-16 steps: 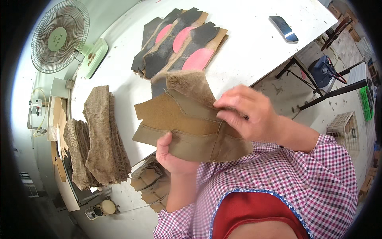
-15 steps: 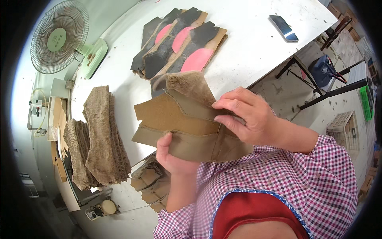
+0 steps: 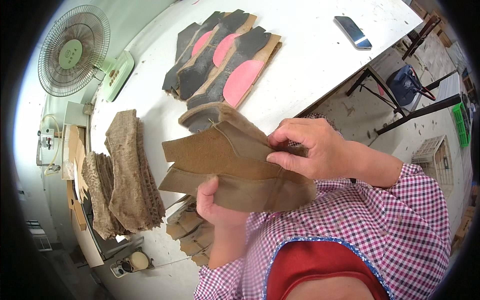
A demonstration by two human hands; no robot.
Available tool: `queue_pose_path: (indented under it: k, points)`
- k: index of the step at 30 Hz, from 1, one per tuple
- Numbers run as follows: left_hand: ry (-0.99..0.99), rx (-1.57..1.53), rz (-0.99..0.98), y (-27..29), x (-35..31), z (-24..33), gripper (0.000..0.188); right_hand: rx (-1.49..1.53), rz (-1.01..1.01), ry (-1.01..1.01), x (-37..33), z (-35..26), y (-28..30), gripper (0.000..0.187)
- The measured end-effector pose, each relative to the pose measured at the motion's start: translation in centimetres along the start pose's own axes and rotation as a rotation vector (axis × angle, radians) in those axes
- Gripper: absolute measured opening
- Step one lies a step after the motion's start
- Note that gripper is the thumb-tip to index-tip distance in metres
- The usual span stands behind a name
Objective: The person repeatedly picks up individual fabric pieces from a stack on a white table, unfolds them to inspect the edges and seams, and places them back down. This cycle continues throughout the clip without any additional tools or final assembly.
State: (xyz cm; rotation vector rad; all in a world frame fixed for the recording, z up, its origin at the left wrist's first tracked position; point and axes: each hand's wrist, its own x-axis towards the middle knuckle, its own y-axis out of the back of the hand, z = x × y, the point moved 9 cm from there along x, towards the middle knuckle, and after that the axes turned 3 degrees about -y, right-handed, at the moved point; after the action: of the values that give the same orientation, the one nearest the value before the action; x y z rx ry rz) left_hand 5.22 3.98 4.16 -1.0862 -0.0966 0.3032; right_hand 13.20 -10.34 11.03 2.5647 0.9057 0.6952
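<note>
Both my hands hold a brown fur-lined boot upper [image 3: 200,152] above the near edge of the table. It has smooth panels, a lighter suede-like middle and stitched seams. My left hand [image 3: 220,205] grips its lower edge, thumb on top and fingers hidden underneath. The thumb and forefinger of my right hand [image 3: 310,150] pinch its upper right edge, where the pile lining shows. Just beyond the upper lies a stack of black pieces [image 3: 200,82] with pink patches [image 3: 242,82] and tan undersides. Left of my hands are stacked brown fleece pieces [image 3: 125,170].
A green fan [image 3: 72,52] stands at the far left of the white table [image 3: 310,65]. A phone [image 3: 352,32] lies at the far right. More brown pieces [image 3: 192,232] are below the table edge. A dark blue bag [image 3: 406,87] and a plastic crate [image 3: 434,157] are to the right.
The boot upper has tilted, and its furry flap at the top has folded away from me. My right hand has shifted slightly along the edge, still pinching; my left hand keeps its grip.
</note>
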Motion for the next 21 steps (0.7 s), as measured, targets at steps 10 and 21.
queue_pose_path:
  k: [10,21]
  points:
    - [-0.063,0.103,0.045,-0.4,-0.2,0.5,0.053,-0.122,0.086,0.139,-1.0,-1.2,-0.6,0.013]
    - [-0.025,0.051,0.054,0.5,0.6,-0.1,0.05,-0.165,0.24,0.233,-1.4,-0.3,-0.7,0.02]
